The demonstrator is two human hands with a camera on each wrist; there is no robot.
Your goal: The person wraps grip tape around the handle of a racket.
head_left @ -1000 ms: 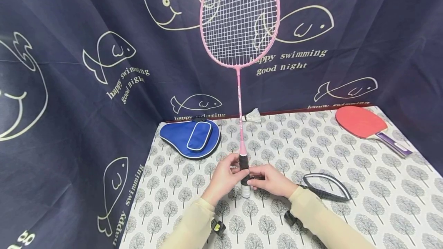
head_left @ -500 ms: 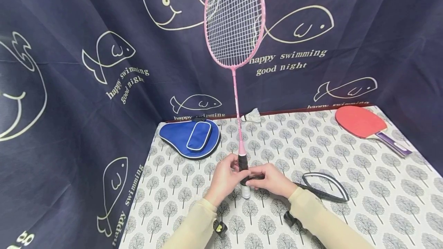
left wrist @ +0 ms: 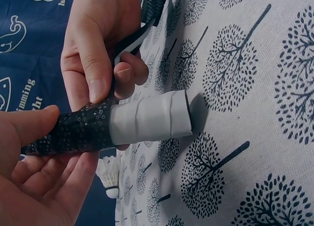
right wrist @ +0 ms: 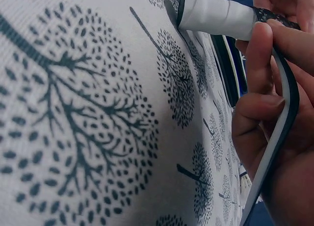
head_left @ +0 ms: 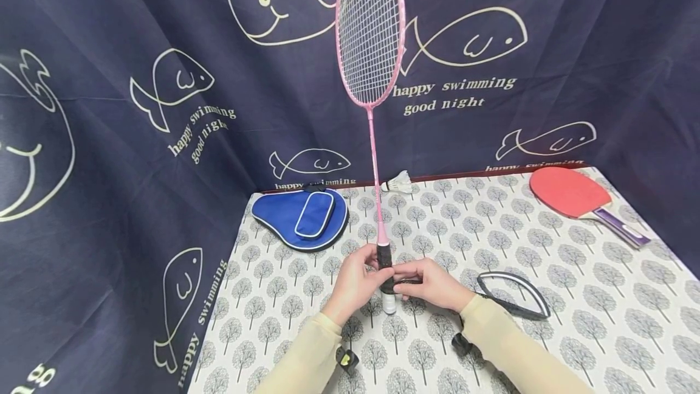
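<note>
A pink badminton racket (head_left: 370,29) stands upright with the butt of its handle (head_left: 387,304) on the tree-print tablecloth (head_left: 547,248). My left hand (head_left: 354,281) grips the handle around its black wrapped part (left wrist: 78,130); the white part (left wrist: 149,119) below is bare. My right hand (head_left: 430,284) pinches a black-and-white grip tape strip (right wrist: 282,123) against the handle, thumb on the wrap. The rest of the strip trails right in a loop (head_left: 514,295) on the table.
A blue paddle cover (head_left: 301,217) lies at the back left, a white shuttlecock (head_left: 399,183) behind the racket shaft, and a red table tennis paddle (head_left: 571,193) at the back right. A dark fish-print curtain (head_left: 137,138) closes in the table's back and left.
The racket has turned about its shaft, so its head now looks narrower and nearly edge-on. Both hands stay at the handle in almost the same place.
</note>
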